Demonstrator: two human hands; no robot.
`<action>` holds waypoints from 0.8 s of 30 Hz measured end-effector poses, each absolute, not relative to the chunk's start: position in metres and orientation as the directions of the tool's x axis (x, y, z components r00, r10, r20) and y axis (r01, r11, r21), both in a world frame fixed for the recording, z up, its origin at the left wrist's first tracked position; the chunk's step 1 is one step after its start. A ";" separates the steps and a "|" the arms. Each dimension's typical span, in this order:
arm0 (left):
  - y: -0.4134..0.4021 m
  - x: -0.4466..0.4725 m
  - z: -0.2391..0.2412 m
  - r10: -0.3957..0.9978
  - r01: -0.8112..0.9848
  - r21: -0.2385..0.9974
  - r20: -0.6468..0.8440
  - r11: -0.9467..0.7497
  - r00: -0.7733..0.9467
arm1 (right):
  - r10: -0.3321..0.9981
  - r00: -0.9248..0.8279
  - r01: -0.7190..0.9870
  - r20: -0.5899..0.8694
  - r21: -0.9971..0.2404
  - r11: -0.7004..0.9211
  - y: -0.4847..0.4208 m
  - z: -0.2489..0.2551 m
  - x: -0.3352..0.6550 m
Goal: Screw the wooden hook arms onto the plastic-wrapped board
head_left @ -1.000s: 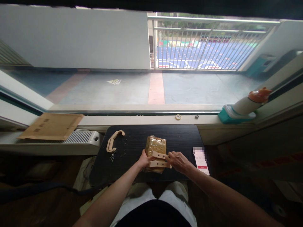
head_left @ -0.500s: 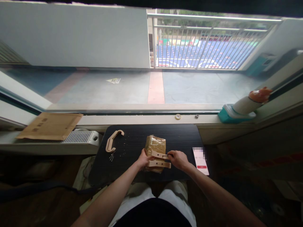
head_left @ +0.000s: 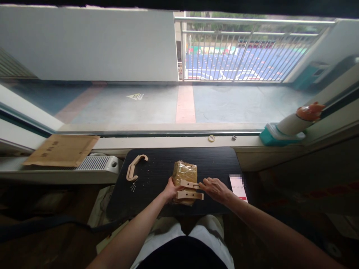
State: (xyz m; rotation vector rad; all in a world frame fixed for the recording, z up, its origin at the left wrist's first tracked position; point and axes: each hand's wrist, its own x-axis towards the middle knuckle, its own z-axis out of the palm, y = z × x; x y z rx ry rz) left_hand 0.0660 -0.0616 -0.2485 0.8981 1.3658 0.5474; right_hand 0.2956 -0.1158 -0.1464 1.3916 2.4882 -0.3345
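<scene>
A brown package wrapped in clear tape (head_left: 185, 170) lies on the dark table. Across it rest two short wooden pieces with round holes: an upper wooden piece (head_left: 188, 183) and a lower wooden piece (head_left: 190, 195). My left hand (head_left: 169, 190) grips the left end of the upper piece, with fingers against the package's side. My right hand (head_left: 214, 188) is closed on a thin dark tool (head_left: 198, 186), whose tip meets the upper piece near its right hole; its handle is hidden in my fingers. A curved wooden part (head_left: 134, 167) and several screws (head_left: 134, 186) lie to the left.
A phone (head_left: 238, 188) lies at the right edge of the dark table (head_left: 157, 160). On the sill (head_left: 179, 141) are a tape roll (head_left: 211, 138) and a teal box (head_left: 280, 136). A brown envelope (head_left: 63, 151) covers part of the radiator (head_left: 97, 163).
My right hand has turned at the wrist and shifted slightly right, its forearm now covering the phone's lower end. My left hand keeps its grip on the upper wooden piece.
</scene>
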 end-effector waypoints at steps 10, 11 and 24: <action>-0.059 0.067 -0.248 0.808 0.145 0.825 -0.565 0.547 0.166 | 0.871 -0.200 0.972 -0.448 -0.205 0.117 -0.115 -0.152 0.285; -0.059 0.067 -0.247 0.808 0.147 0.823 -0.567 0.548 0.160 | 0.868 -0.146 0.975 -0.474 -0.219 0.044 -0.113 -0.152 0.283; -0.060 0.068 -0.240 0.795 0.162 0.808 -0.587 0.566 0.153 | 0.834 -0.415 0.908 -0.363 -0.098 0.408 -0.116 -0.148 0.280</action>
